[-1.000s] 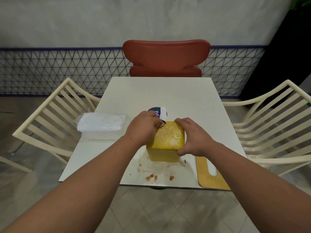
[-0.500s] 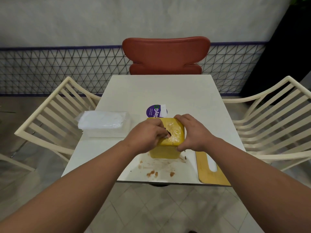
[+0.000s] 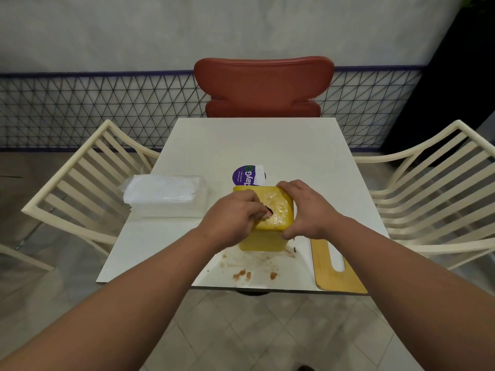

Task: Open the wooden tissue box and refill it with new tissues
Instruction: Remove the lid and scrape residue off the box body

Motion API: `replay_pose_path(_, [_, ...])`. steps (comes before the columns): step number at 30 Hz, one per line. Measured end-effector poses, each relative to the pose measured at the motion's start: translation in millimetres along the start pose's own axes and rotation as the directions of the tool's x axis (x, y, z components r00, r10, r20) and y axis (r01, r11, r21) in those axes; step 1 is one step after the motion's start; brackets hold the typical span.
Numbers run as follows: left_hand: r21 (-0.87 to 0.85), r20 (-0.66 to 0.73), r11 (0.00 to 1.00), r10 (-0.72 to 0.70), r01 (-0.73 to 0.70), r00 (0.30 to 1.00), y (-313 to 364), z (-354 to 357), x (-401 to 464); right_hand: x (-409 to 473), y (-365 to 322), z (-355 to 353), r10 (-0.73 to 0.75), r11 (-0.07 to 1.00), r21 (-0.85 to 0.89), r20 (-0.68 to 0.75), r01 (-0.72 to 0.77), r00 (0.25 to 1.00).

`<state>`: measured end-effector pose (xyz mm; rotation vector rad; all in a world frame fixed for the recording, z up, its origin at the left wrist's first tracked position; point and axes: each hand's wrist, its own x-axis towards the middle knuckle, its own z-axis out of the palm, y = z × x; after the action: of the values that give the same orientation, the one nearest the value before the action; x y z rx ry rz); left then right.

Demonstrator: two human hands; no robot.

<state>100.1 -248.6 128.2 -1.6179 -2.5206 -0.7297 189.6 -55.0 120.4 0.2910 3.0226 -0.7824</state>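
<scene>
Now both hands' grip point(image 3: 310, 210) clasps the yellow tissue box point(image 3: 276, 210) between them.

red chair point(image 3: 263, 87) behind table point(image 3: 251, 145); 2 cream slatted chairs point(image 3: 80, 178) flanking

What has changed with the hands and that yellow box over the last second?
The left hand moved from the yellow box's far left corner onto its top, and its fingertips now reach into the dark hole there. The box was tipped toward the camera; now it stands more upright. The right hand keeps gripping the box's right side. The tissue pack, wooden panel and purple sticker stayed put.
</scene>
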Motion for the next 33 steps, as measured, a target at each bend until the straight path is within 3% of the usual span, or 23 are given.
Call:
replay_pose_path(4, [0.04, -0.078, 0.991, -0.126, 0.13, 0.989, -4, 6, 12, 0, 1, 1, -0.006, 1.0, -0.014, -0.002, 0.006, 1.0])
replay_pose_path(8, [0.014, -0.072, 0.998, -0.052, 0.053, 0.996, 4, 10, -10, 1, 1, 2, -0.009, 1.0, 0.003, -0.008, 0.009, 1.0])
replay_pose_path(13, [-0.068, 0.063, 0.997, 0.036, -0.031, 0.997, 11, 1, -20, 3, 3, 3, 0.004, 1.0, 0.018, -0.016, -0.004, 1.0])
replay_pose_path(16, [-0.26, -0.089, 0.95, -0.202, 0.173, 0.975, 13, -11, -2, 3, 3, 3, 0.023, 1.0, 0.02, -0.014, -0.023, 1.0])
replay_pose_path(18, [-0.373, -0.193, 0.863, -0.431, 0.34, 0.881, 18, -15, 17, 3, 3, 3, 0.021, 1.0, 0.014, -0.011, -0.021, 1.0])
replay_pose_path(20, [-0.401, -0.208, 0.815, -0.526, 0.419, 0.825, 23, -7, 31, 4, 2, 3, 0.024, 1.0, 0.006, -0.004, -0.024, 1.0])
replay_pose_path(22, [-0.278, -0.181, 0.862, -0.481, 0.425, 0.858, 23, 7, 31, 4, 2, 3, 0.023, 1.0, 0.004, -0.006, -0.023, 1.0])
replay_pose_path(24, [0.003, -0.168, 0.924, -0.378, 0.383, 0.911, 20, 22, 20, 4, 3, 4, 0.021, 1.0, 0.011, -0.013, -0.021, 1.0])
replay_pose_path(26, [0.14, -0.163, 0.927, -0.324, 0.347, 0.932, 17, 28, 12, 3, 4, 4, 0.02, 1.0, 0.015, -0.013, -0.02, 1.0])
replay_pose_path(30, [0.071, -0.135, 0.94, -0.321, 0.332, 0.937, 14, 32, 10, 4, 4, 3, 0.015, 1.0, 0.02, -0.013, -0.015, 1.0])
replay_pose_path(33, [-0.064, -0.159, 0.905, -0.425, 0.42, 0.891, 10, 32, 11, 3, 3, 3, 0.02, 1.0, 0.02, -0.015, -0.019, 1.0])
